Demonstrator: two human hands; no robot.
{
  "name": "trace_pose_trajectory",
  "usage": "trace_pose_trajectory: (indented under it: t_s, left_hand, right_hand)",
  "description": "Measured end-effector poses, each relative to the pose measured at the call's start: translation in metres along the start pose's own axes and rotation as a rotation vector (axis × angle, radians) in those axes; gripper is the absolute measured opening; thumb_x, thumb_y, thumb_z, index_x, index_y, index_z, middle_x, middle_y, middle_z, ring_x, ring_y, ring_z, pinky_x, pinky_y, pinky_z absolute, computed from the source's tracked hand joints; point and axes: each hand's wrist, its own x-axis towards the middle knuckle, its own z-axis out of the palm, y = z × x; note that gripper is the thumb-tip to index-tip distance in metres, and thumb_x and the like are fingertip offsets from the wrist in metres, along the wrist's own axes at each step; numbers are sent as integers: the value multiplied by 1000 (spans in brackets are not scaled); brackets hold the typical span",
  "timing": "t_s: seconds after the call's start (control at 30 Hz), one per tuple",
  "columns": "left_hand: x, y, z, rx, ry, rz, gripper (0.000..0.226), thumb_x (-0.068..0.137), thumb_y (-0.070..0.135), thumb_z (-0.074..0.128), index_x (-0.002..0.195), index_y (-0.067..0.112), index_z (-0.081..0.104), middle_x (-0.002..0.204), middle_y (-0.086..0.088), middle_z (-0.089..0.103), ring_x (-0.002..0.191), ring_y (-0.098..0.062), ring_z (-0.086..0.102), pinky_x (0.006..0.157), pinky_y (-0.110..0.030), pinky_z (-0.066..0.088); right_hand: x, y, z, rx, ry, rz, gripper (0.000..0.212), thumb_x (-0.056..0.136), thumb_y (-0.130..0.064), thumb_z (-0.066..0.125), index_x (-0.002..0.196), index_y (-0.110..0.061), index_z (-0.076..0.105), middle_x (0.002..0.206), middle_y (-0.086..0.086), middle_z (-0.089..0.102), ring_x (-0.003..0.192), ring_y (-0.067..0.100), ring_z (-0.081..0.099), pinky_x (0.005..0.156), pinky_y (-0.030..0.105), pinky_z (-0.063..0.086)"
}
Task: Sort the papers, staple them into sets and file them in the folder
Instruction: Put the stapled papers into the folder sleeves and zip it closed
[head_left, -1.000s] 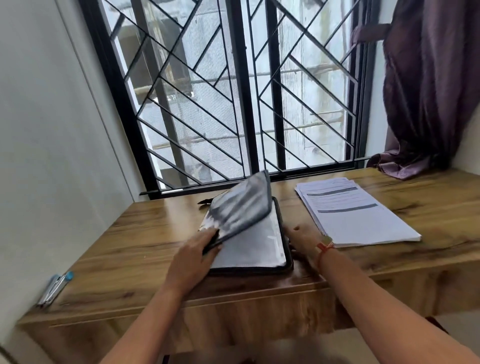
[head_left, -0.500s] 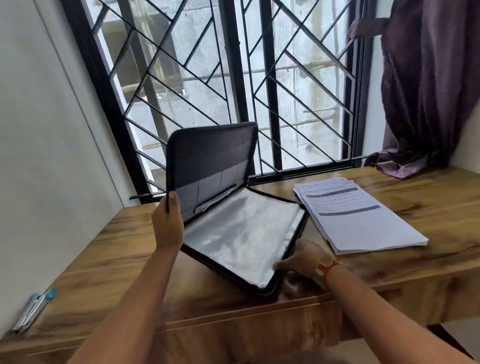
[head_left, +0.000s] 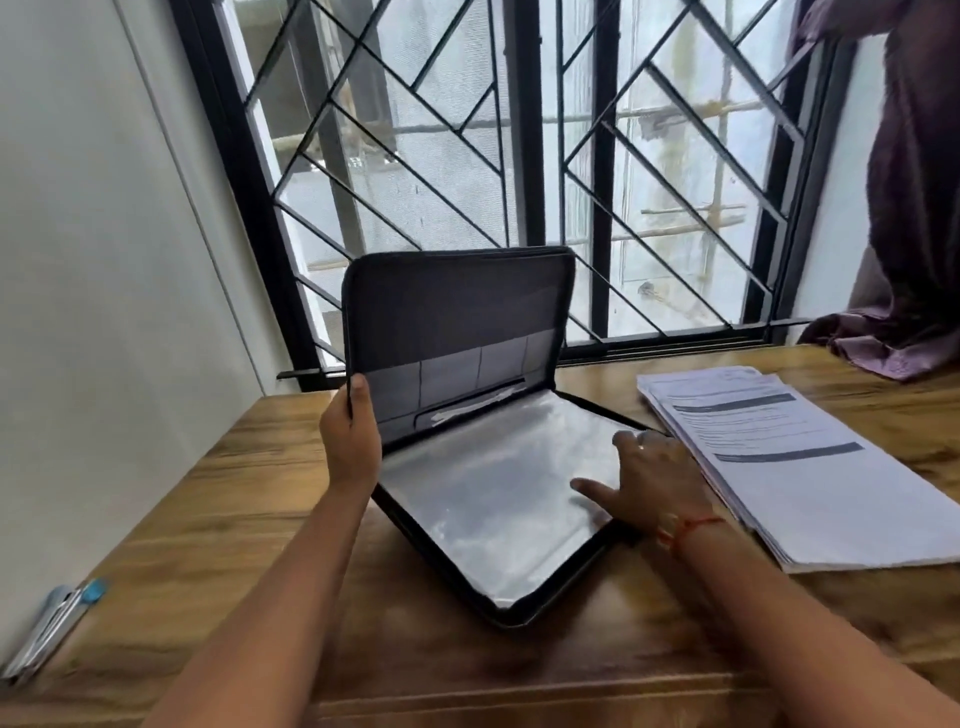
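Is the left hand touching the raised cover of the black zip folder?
Touching. The head view shows the left hand gripping the left edge of the raised cover of the black zip folder, thumb curled over its rim.

1. No text, label, brand, number or sign is sharp enough to read.
2. Stack of papers (head_left: 810, 483), just right of the folder (head_left: 457, 312): the top sheet carries rows of small print, all too blurred to make out a single word.
3. On that same top sheet, two dark heading bars (head_left: 789, 453) run across the page, one above the other. Whether they hold any lettering cannot be told.
4. The folder's raised inner cover shows grey pockets, with nothing legible on them.
5. Stapler (head_left: 57, 623), well to the left of the folder: too small and blurred for any marking to be told.
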Motion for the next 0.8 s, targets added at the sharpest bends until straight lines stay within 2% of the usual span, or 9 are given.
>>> trace_pose_trajectory:
  t_s: [0.03, 0.1, 0.17, 0.23, 0.37, 0.43, 0.53, 0.63, 0.8]
  left_hand:
    - [-1, -4, -1, 42, 19, -5, 39, 108, 27, 40, 70, 18, 39, 59, 5, 34, 50, -4, 32, 51, -21, 26]
    - [-2, -15, -3, 146, 41, -9, 26, 107, 33, 41, 96, 11, 50, 69, 1, 51, 60, -5, 49, 60, -28, 39]
    - [-3, -25, -4, 235, 23, 19, 39, 106, 29, 44, 134, 2, 42, 109, -17, 65, 96, -27, 65, 82, -35, 53]
    - [-2, -32, -6, 339, 30, 126, 56, 104, 17, 50, 151, -2, 26, 143, -27, 43, 131, -32, 47, 106, -23, 40]
    - [9, -35, -11, 707, 125, 469, 61, 100, 7, 55, 155, 10, 29, 146, -26, 27, 138, -40, 33, 112, -48, 40]
    - [14, -29, -9, 919, 135, 627, 59, 99, -2, 48, 154, 16, 36, 151, -23, 24, 143, -44, 26, 119, -52, 28]
    - [11, -20, -3, 1154, -27, 825, 64, 98, -5, 41, 156, 22, 34, 162, -14, 22, 152, -35, 17, 120, -52, 22]
    - [11, -15, 5, 1225, -182, 813, 71, 92, -3, 37, 158, 20, 26, 167, -13, 14, 154, -32, 9, 123, -50, 13]
    - [18, 0, 20, 1223, -211, 730, 77, 88, 9, 58, 158, 22, 28, 167, -15, 10, 154, -36, 5, 123, -53, 10]
  right_hand:
    - [9, 0, 2, 6, -117, 11, 101, 63, -96, 35, 137, -27, 45, 144, 13, 44, 133, 37, 39, 107, 49, 36]
    - [24, 1, 7, 36, -275, 35, 104, 61, -98, 41, 144, -35, 35, 158, 10, 24, 145, 40, 18, 112, 58, 21]
    - [34, 1, 7, 51, -328, 54, 100, 61, -99, 39, 137, -35, 41, 157, 11, 24, 143, 43, 19, 110, 59, 21]
    - [41, 2, 5, 86, -329, 69, 90, 62, -98, 38, 126, -35, 48, 151, 11, 32, 139, 42, 28, 107, 57, 25]
    - [46, 1, 9, 71, -293, 58, 80, 63, -96, 44, 115, -34, 50, 140, 11, 42, 132, 38, 37, 101, 55, 31]
    - [45, 0, 12, 64, -282, 62, 81, 60, -96, 45, 113, -34, 49, 139, 12, 42, 131, 39, 35, 100, 55, 30]
    - [47, 0, 13, 60, -289, 52, 87, 55, -97, 48, 114, -33, 49, 147, 16, 33, 140, 41, 23, 104, 60, 25]
    - [51, 2, 9, 72, -337, 54, 106, 47, -100, 49, 126, -29, 44, 148, 14, 32, 141, 39, 23, 104, 59, 26]
    - [45, 4, 0, 33, -380, 72, 126, 44, -102, 48, 144, -29, 30, 150, 18, 29, 140, 40, 22, 104, 61, 26]
